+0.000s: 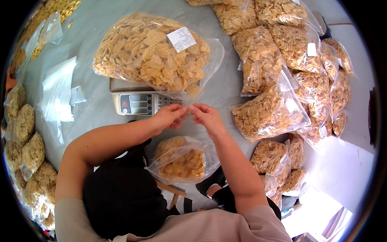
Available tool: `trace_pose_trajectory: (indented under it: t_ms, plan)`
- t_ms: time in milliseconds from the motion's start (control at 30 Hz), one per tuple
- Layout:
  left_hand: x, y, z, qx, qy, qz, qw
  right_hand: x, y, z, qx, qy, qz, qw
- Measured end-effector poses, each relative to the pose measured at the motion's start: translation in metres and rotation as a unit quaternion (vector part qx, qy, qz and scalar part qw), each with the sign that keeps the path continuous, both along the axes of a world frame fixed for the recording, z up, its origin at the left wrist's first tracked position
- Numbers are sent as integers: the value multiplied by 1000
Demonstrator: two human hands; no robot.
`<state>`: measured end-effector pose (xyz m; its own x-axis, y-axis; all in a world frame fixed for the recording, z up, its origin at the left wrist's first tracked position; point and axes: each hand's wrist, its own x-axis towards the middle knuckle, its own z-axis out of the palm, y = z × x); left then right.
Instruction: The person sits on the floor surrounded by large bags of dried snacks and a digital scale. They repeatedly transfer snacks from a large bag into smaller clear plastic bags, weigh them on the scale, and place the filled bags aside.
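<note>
A large clear plastic bag of thin tan dried slices or flakes (145,51), bearing a white printed label (181,39), lies on the pan of a digital scale (136,103). My left hand (170,116) and my right hand (207,118) pinch the gathered edge of the bag's mouth between thumbs and fingers, just past the scale's keypad. Their fingertips nearly meet. Nearer to my body, between my forearms, stands a smaller open clear bag (181,160) with more of the tan pieces inside.
Filled clear bags (260,60) are piled on the right, more (33,151) along the left edge. Flat plastic bags (59,90) lie left of the scale on the grey floor (99,18). Loose golden pieces (45,15) lie at the upper left. My shoe (211,181) is below.
</note>
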<state>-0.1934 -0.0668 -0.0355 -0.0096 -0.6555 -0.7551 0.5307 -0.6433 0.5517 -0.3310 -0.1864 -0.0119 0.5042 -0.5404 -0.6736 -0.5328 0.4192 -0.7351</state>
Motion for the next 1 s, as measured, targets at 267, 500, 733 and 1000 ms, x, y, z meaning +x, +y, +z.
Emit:
trace_pose_trajectory:
  t_ms: [267,500,733,1000]
  plan:
    - [-4,-1,6,-41,-6,-23,999,2,17,-1,91,-69,-91,989]
    - [-11,2,19,-106,-16,14,994,15,4,-1,-11,-97,-147,984]
    - [-5,14,27,-85,21,2,996,60,-75,-22,-119,-74,-161,977]
    - [11,34,38,-73,37,-46,996,110,-149,-17,-216,-67,-132,965]
